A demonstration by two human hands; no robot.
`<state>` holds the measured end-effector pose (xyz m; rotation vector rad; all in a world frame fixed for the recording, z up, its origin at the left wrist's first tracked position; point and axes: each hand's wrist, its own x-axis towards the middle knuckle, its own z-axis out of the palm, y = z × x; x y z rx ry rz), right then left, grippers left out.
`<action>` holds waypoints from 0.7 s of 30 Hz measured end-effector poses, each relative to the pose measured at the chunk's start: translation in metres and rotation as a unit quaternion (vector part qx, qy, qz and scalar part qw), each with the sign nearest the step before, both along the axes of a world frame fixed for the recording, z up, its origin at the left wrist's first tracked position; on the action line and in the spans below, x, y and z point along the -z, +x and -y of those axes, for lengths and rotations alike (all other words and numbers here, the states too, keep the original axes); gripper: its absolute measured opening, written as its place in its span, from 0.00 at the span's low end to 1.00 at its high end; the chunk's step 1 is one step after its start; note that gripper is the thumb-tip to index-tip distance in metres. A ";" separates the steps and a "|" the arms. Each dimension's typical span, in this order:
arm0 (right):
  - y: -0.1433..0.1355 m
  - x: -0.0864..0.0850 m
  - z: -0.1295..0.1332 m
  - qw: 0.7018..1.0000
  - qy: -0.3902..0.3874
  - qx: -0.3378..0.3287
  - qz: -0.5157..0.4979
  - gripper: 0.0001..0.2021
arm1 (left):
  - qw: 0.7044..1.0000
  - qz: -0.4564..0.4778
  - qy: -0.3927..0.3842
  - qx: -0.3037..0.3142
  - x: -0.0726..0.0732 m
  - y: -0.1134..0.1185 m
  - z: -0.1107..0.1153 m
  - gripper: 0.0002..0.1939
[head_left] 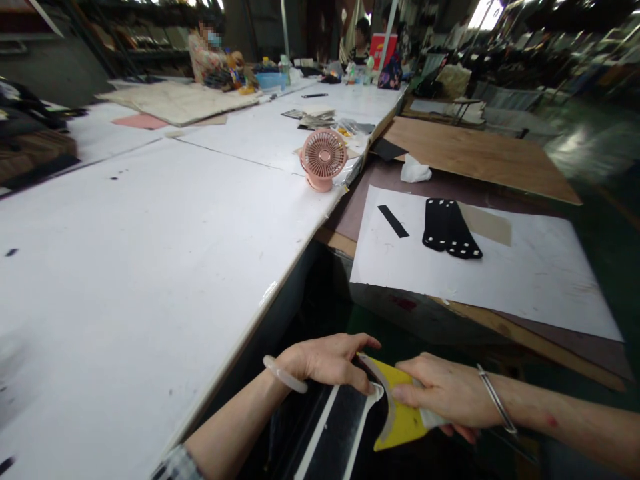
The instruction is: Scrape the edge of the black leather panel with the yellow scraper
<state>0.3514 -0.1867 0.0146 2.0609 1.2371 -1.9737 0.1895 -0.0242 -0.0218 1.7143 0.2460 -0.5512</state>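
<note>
Low at the gap between two tables, my left hand [325,363] presses down on a black panel with white stripes [335,433] while my right hand [445,393] pinches a yellow curved template [400,420] against its end. Both hands are closed on their pieces, nearly touching. As I judge it, the curve wants to sit flush along the panel's edge, held flat so nothing slips. The white table [150,253] runs off my left, its near edge just beside my forearm; a pink fan [324,159] stands at its far corner. Across the gap, a white sheet [525,280] carries black cut pieces [450,230], well apart. Open room lies mostly on the left tabletop.
</note>
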 end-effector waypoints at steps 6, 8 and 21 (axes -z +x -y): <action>-0.003 0.002 -0.002 1.000 -0.013 0.001 -0.008 0.13 | 1.000 0.011 0.005 -0.003 0.001 -0.001 -0.001 0.50; -0.003 0.003 -0.003 1.000 -0.018 -0.001 -0.014 0.13 | 1.000 0.017 0.007 -0.003 0.000 -0.002 0.000 0.50; -0.008 0.011 0.003 0.997 -0.051 0.042 -0.030 0.17 | 0.999 0.007 -0.030 -0.021 -0.001 -0.003 0.000 0.49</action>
